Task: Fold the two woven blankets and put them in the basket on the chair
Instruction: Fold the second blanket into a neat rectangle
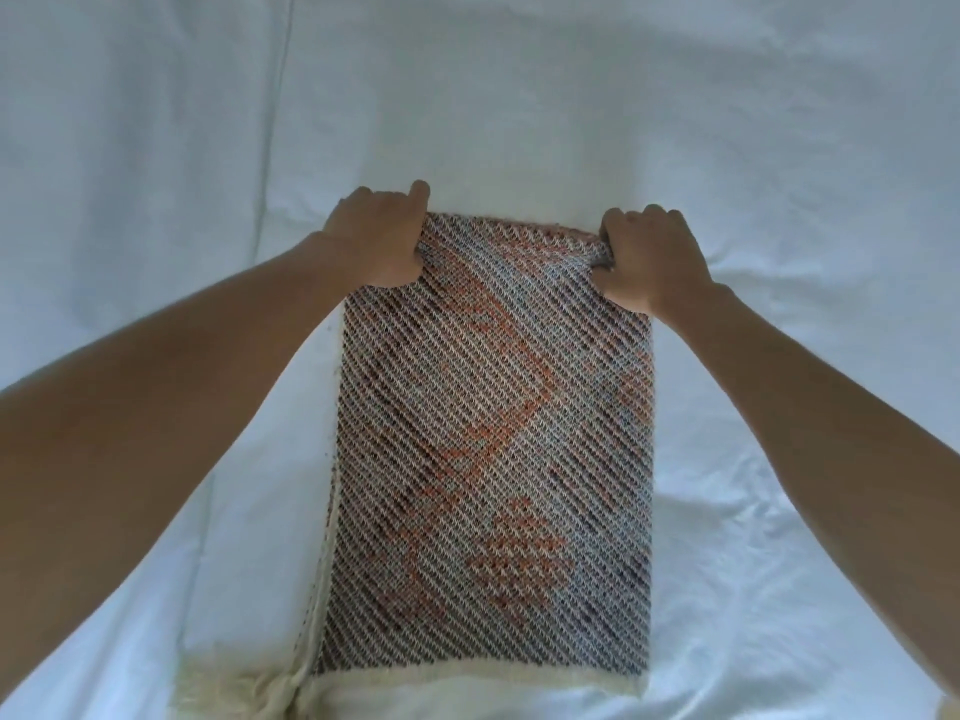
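A white sheet [779, 122] spreads under and beyond both hands. The blanket [488, 433], folded into 1 long strip, lies on it, running from the hands back toward the person. The left hand [379, 241] and right hand [649, 257] each grip 1 far corner, fingers curled round the edge. Cream fringe [223, 683] lies beneath the left forearm.

Two forearms, bare along all their visible length, flank the woven blanket [493, 433]; the left forearm [182, 387] shows to the blanket's lower left, the right forearm [810, 387] to its lower right; each is uncovered from the picture's edge to the wrist; the left hand [382, 241] at the blanket's far-left corner and the right hand [652, 259] at its far-right corner are likewise bare, backs and knuckles showing; fingernails too small to make out.
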A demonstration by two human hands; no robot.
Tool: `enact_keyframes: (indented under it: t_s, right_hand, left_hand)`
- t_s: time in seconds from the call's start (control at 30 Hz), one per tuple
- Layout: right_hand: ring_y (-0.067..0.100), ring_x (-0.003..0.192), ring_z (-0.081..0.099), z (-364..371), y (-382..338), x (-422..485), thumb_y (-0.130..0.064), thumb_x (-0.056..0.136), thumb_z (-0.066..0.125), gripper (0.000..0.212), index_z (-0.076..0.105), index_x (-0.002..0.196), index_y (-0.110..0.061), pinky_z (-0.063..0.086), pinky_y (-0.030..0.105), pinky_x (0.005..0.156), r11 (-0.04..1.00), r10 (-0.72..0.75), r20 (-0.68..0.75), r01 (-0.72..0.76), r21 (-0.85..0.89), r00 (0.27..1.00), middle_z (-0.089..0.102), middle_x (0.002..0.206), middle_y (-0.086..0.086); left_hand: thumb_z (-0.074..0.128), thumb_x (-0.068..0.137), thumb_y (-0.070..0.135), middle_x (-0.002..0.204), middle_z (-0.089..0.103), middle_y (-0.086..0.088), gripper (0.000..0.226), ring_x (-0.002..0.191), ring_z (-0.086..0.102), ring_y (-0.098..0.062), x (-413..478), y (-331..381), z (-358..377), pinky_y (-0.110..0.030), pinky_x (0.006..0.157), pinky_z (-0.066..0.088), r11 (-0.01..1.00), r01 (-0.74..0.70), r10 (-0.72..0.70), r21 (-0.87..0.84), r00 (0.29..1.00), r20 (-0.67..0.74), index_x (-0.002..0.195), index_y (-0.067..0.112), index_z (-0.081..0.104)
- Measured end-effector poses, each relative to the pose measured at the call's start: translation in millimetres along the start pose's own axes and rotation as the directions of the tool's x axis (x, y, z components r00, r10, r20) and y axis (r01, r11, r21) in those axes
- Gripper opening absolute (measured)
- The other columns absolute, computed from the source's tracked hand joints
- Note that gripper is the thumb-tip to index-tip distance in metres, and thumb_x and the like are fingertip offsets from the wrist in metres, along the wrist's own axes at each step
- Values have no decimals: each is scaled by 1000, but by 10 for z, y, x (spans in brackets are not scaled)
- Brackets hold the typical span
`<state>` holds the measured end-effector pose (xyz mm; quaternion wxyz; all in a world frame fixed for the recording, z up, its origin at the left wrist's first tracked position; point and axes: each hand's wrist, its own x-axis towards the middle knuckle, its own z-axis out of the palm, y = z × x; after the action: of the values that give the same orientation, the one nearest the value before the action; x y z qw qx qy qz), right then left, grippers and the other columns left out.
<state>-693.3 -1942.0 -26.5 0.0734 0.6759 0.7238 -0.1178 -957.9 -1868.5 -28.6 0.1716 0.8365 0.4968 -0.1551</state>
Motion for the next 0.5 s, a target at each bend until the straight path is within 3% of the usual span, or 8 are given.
enact_keyframes:
  t_s: [0.1, 0.2, 0.3, 0.5]
  right_hand:
    - [34, 89, 51, -86, 5, -188, -20, 84, 55, 25, 50, 101, -2, 39, 40, 80, 999, -49, -87, 50, 13, 995, 57, 90, 18]
    - [35, 92, 49, -180, -51, -433, -16, 85, 56, 29, 50, 108, 0, 40, 41, 75, 997, -70, -142, 75, 33, 987, 52, 99, 20]
    - [36, 91, 49, -242, -144, -747, -13, 85, 57, 30, 51, 110, 2, 41, 43, 77, 996, -85, -203, 86, -4, 975, 51, 101, 22]
    - [33, 78, 50, -278, -350, -1524, -12, 72, 66, 29, 56, 96, 1, 37, 38, 68, 997, -69, -330, 79, 19, 942, 52, 87, 19]
  left_hand:
    - [59, 76, 17, 86, 53, -12, 42, 76, 48, -28, -195, 55, -56, -44, 77, 45, 999, -21, 24, 31, 994, -104, 112, 3, 43]
    - [59, 77, 20, 100, 55, -18, 41, 93, 52, -35, -464, 135, -91, -47, 82, 43, 997, -9, 26, 81, 979, -203, 111, 1, 46]
    - [58, 77, 18, 99, 54, -20, 36, 91, 51, -36, -819, 235, -93, -46, 80, 41, 992, 16, 22, 125, 953, -302, 107, 0, 48]
    - [57, 72, 13, 85, 51, -18, 25, 77, 48, -32, -1680, 473, 28, -44, 70, 39, 997, 5, 30, 75, 889, -457, 92, 0, 50]
